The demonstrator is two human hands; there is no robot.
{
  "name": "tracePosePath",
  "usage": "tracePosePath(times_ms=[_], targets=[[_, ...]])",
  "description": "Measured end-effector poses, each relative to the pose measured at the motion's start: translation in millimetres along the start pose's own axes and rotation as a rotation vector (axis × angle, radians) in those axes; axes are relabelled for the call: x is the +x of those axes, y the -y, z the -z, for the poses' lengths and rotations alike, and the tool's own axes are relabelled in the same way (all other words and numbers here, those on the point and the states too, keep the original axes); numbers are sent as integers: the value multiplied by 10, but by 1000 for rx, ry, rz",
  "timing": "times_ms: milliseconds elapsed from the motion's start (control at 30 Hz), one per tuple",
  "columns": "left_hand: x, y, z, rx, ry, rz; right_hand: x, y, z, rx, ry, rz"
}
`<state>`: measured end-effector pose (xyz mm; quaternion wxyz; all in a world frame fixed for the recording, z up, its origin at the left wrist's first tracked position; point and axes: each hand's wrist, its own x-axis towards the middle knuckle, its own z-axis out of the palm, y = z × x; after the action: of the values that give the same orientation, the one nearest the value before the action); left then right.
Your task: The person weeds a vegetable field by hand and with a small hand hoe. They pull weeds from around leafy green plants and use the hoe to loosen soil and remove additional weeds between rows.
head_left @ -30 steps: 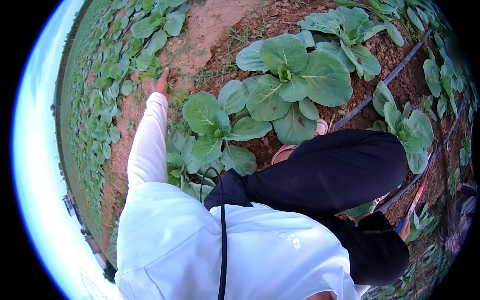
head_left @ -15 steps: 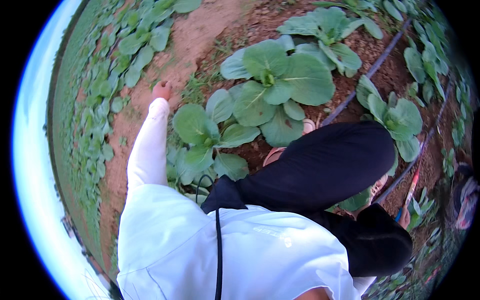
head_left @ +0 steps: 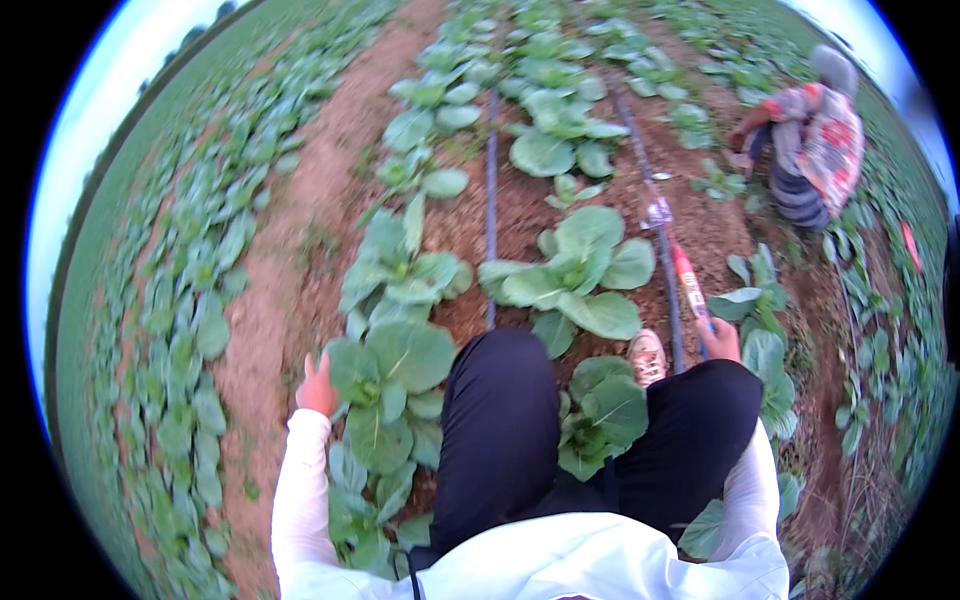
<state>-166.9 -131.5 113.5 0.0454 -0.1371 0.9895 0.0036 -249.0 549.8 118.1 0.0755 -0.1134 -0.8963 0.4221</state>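
Observation:
My left hand (head_left: 317,386) is beside the outer leaves of a broad-leafed cabbage-like plant (head_left: 388,375), at the edge of the bare soil strip. Its fingers look stretched and apart, slightly blurred, with nothing visible in them. By my right knee, my right hand (head_left: 722,341) is closed round the blue lower end of a long narrow tool (head_left: 690,283), red at the tip and whitish along its middle. The tool points forward and slightly left, beside a drip pipe (head_left: 672,312). Its exact kind does not show.
Between my knees grows another leafy plant (head_left: 605,415), with a larger one (head_left: 580,272) ahead. A second drip pipe (head_left: 491,210) runs forward on the left. A person (head_left: 822,140) in patterned clothing crouches at the far right. A red object (head_left: 911,246) lies beyond them.
My view has swung from the left side to straight along the rows. My left hand has come nearer my body, beside the plant. The right hand still grips the tool, now plainly in view.

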Motion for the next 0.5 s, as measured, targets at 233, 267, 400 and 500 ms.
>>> tracePosePath(times_ms=[233,267,400,500], targets=[[502,-1685,977,-902,-169,-438,-165,926,111,341,81,-21],[500,-2094,1147,-1135,-7,-498,-137,1019,161,417,113,-36],[312,-3642,1536,-1483,629,-563,-208,1668,348,628,222,-7],[69,-4378,1800,-1567,1091,-442,-380,2128,364,701,182,170]])
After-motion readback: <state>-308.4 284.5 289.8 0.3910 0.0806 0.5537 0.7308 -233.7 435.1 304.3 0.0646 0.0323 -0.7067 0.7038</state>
